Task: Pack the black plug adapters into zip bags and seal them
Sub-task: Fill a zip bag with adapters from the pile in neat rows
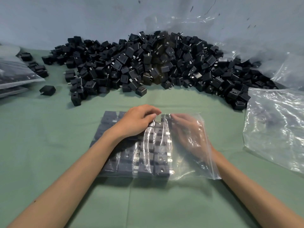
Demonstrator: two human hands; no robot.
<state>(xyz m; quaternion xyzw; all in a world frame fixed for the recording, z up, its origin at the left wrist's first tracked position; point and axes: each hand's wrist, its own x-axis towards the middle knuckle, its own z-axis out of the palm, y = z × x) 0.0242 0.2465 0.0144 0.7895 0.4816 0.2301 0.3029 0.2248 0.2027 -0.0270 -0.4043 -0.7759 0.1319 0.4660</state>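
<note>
A view from the head, looking down at a green-covered table point(148, 204) and two bare forearms reaching forward.

In the middle of the table lies a clear zip bag point(197, 168), flat, with its open mouth to the right. Its left and middle parts are filled with packed adapters point(161, 159), black cubes with metal prongs, set side by side in neat rows. The right part of the bag holds no adapters.

The left hand point(138, 122) lies on top of the bag over the packed rows. Its fingers are curled down and grip the plastic at the bag's far edge.

The right hand point(189, 129) is inside the bag, entered through the mouth, and shows through the plastic. Its fingertips reach the far end of the rightmost row, just beside the left fingertips. It is blurred and veiled by glare, so whether it holds an adapter cannot be told.

Behind the bag, across the back of the table, a large heap of loose adapters point(148, 63) is spread wide. One lone adapter point(47, 90) lies apart at its left. At the left edge lie filled bags point(14, 76), stacked. At the right lie empty clear bags point(276, 127), and crumpled clear plastic point(238, 35) rises behind the heap.
</note>
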